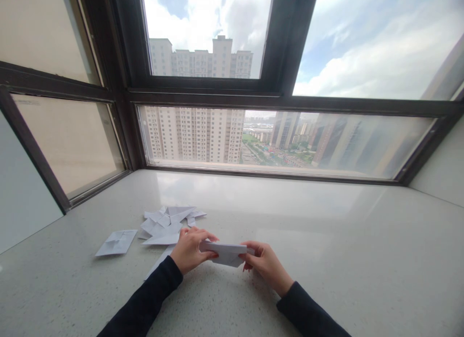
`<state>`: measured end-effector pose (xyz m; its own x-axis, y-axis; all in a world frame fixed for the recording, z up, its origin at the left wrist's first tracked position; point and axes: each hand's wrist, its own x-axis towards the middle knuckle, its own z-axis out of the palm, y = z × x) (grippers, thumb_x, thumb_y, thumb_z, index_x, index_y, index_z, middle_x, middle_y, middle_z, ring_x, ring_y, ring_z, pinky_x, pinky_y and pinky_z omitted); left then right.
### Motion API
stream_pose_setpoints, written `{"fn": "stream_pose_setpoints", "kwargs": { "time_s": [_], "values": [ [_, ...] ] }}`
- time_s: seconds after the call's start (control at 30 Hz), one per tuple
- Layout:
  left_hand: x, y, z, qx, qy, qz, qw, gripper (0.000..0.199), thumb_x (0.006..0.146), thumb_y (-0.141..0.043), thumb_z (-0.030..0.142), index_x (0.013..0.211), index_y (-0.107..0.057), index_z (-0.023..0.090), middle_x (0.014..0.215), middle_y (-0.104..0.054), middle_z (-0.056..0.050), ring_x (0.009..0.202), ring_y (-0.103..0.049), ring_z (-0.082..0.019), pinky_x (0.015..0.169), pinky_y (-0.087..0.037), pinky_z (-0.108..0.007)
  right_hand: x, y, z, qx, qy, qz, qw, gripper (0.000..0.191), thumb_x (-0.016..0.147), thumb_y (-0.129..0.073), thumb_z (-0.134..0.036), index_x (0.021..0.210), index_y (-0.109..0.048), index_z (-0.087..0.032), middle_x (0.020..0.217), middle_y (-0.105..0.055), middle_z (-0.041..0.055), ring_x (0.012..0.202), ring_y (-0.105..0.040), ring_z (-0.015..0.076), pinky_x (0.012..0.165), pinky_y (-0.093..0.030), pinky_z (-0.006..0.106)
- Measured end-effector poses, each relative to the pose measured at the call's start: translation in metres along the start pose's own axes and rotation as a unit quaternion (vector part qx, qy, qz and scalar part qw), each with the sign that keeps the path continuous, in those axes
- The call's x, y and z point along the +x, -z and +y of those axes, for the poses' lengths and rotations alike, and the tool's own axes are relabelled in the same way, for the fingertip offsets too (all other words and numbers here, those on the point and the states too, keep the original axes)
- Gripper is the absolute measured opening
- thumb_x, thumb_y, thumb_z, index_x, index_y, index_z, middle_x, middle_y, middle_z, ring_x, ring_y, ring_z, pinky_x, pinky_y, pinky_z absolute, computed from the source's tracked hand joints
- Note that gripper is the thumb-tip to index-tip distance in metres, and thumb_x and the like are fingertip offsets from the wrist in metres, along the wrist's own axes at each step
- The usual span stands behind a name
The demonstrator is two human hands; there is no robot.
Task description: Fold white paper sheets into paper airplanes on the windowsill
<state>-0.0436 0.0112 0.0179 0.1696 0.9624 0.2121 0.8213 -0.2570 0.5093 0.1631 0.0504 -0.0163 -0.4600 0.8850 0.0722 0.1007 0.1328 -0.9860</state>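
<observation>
Dark window frames are running along the far side of a pale speckled counter, with tall buildings showing beyond. Near the middle, a folded white paper is facing the near side. The left hand is pinching its left end, thumb on the near face; the right hand is pinching its right end between thumb and fingers. Leftward, a pile of folded papers is lying just beyond the left hand, a squarish piece is resting farther left, and another paper is showing beside the left wrist.
</observation>
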Motion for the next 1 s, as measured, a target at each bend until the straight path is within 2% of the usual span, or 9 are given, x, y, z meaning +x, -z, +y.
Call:
{"fn": "stream_pose_setpoints", "kwargs": {
  "time_s": [0.13, 0.3, 0.5, 0.63, 0.73, 0.83, 1.0],
  "values": [
    [-0.001, 0.001, 0.004, -0.005, 0.0, -0.055, 0.998, 0.022, 0.06, -0.063, 0.034, 0.082, -0.064, 0.028, 0.08, -0.068, 0.003, 0.078, -0.055, -0.018, 0.077, -0.03, -0.032, -0.002, -0.002, -0.002, -0.011, 0.005, -0.013, 1.0, 0.017, 0.064, -0.057, -0.027, 0.07, -0.063, -0.012, 0.048, -0.053, -0.0024, 0.041, -0.05, 0.0092, 0.041, -0.04, 0.021],
    [-0.001, -0.004, 0.001, -0.021, 0.013, -0.107, 0.994, 0.019, 0.064, -0.057, 0.032, 0.077, -0.066, 0.021, 0.065, -0.066, 0.002, 0.062, -0.054, -0.013, 0.057, -0.034, -0.021, -0.003, -0.002, -0.002, -0.027, 0.017, -0.028, 0.999, 0.016, 0.065, -0.055, -0.027, 0.068, -0.062, -0.013, 0.052, -0.054, -0.0012, 0.043, -0.051, 0.0095, 0.044, -0.041, 0.022],
    [0.001, -0.009, -0.004, -0.048, 0.03, -0.094, 0.994, 0.019, 0.063, -0.056, 0.031, 0.071, -0.067, 0.017, 0.058, -0.063, 0.002, 0.057, -0.052, -0.011, 0.051, -0.034, -0.018, -0.005, -0.003, -0.005, -0.056, 0.051, -0.021, 0.997, 0.018, 0.067, -0.054, -0.029, 0.074, -0.06, -0.013, 0.059, -0.055, 0.0006, 0.049, -0.05, 0.0104, 0.047, -0.042, 0.023],
    [0.002, -0.006, -0.003, -0.058, 0.038, -0.077, 0.995, 0.02, 0.065, -0.053, 0.031, 0.07, -0.066, 0.017, 0.059, -0.064, 0.001, 0.058, -0.054, -0.012, 0.052, -0.035, -0.018, -0.008, -0.003, -0.014, -0.049, 0.074, -0.044, 0.995, 0.021, 0.07, -0.05, -0.021, 0.088, -0.058, -0.016, 0.068, -0.056, 0.001, 0.059, -0.051, 0.0119, 0.052, -0.043, 0.022],
    [0.002, -0.005, -0.001, -0.066, 0.052, -0.059, 0.995, 0.021, 0.065, -0.053, 0.033, 0.068, -0.066, 0.017, 0.059, -0.065, 0.0, 0.059, -0.055, -0.013, 0.052, -0.035, -0.019, -0.01, -0.003, -0.019, -0.028, 0.072, -0.059, 0.995, 0.025, 0.07, -0.051, -0.026, 0.093, -0.056, -0.017, 0.074, -0.056, 0.0015, 0.062, -0.051, 0.0126, 0.051, -0.041, 0.021],
    [0.002, -0.007, 0.003, -0.071, 0.058, -0.051, 0.994, 0.02, 0.064, -0.053, 0.033, 0.068, -0.066, 0.018, 0.059, -0.065, 0.001, 0.059, -0.055, -0.013, 0.052, -0.035, -0.019, -0.008, -0.004, -0.015, -0.031, 0.051, -0.033, 0.998, 0.029, 0.07, -0.054, -0.037, 0.091, -0.056, -0.017, 0.068, -0.055, 0.0006, 0.056, -0.049, 0.0112, 0.045, -0.038, 0.02],
    [0.0, -0.011, 0.008, -0.084, 0.065, -0.063, 0.992, 0.018, 0.063, -0.055, 0.032, 0.067, -0.066, 0.018, 0.058, -0.064, 0.002, 0.059, -0.055, -0.013, 0.051, -0.036, -0.019, -0.002, -0.004, -0.003, -0.037, 0.049, 0.027, 0.998, 0.031, 0.069, -0.055, -0.045, 0.074, -0.058, -0.015, 0.053, -0.051, -0.0018, 0.046, -0.046, 0.0095, 0.041, -0.036, 0.02]
  ]
}}
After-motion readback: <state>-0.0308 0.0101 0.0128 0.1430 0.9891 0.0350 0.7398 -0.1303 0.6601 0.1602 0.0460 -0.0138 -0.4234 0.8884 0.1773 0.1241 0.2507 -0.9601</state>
